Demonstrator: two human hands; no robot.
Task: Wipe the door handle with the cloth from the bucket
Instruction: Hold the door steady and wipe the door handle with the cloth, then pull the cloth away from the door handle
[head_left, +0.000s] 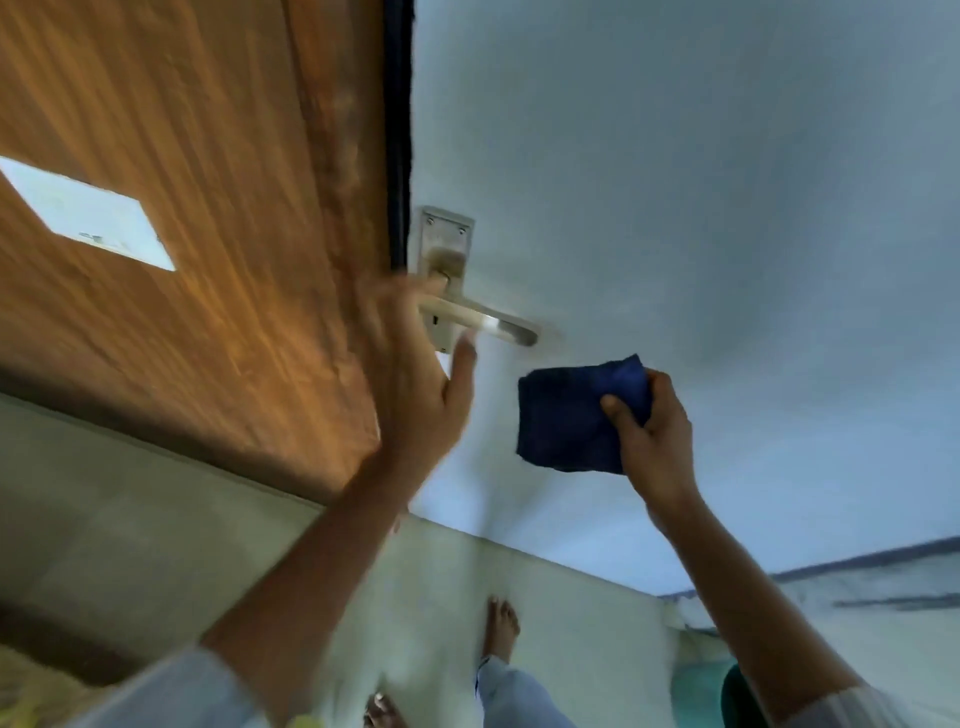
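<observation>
A silver lever door handle (488, 321) on a metal backplate sits on the pale blue door (675, 208), near its left edge. My left hand (415, 374) is raised just left of and below the handle, fingers spread and blurred, holding nothing; its thumb tip is right under the lever. My right hand (652, 431) grips a folded dark blue cloth (571, 415), held in front of the door below and right of the lever, apart from it.
A brown wood-grain panel (208, 260) with a pale rectangular cut-out stands left of the door's dark edge. Below lies a light tiled floor (441, 597) with my bare feet. A teal, bucket-like object (737, 696) shows at the bottom right.
</observation>
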